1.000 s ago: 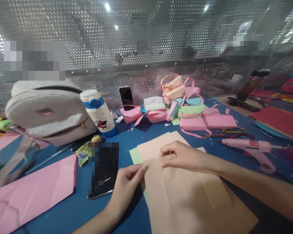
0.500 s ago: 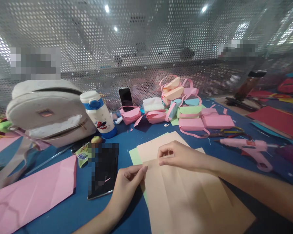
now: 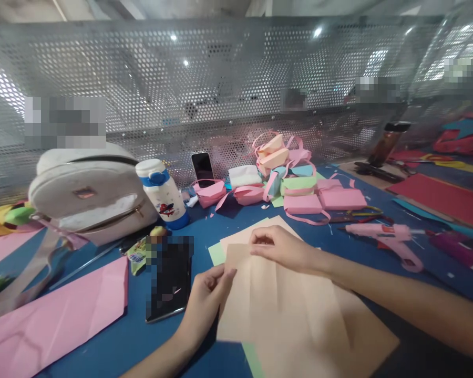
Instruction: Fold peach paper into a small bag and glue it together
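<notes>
A creased peach paper sheet (image 3: 284,310) is lifted off the blue table (image 3: 142,341) in front of me. My left hand (image 3: 207,294) pinches its left edge. My right hand (image 3: 278,247) pinches its top edge, fingers closed on the paper. Beneath it lie another peach sheet (image 3: 244,236) and a green sheet (image 3: 216,253). A black phone (image 3: 167,283) lies flat just left of my left hand.
A folded pink sheet (image 3: 59,315) lies at the near left. Behind it stand a white bag (image 3: 86,191) and a white bottle (image 3: 161,193). Pink and green paper baskets (image 3: 303,191) pile at the back centre. A pink glue gun (image 3: 386,236) and scissors (image 3: 362,214) lie to the right. A perforated metal screen (image 3: 220,94) closes the back.
The peach sheet's left side has been raised and pulled leftwards by both hands; it lay flat before. The camera has tilted up slightly.
</notes>
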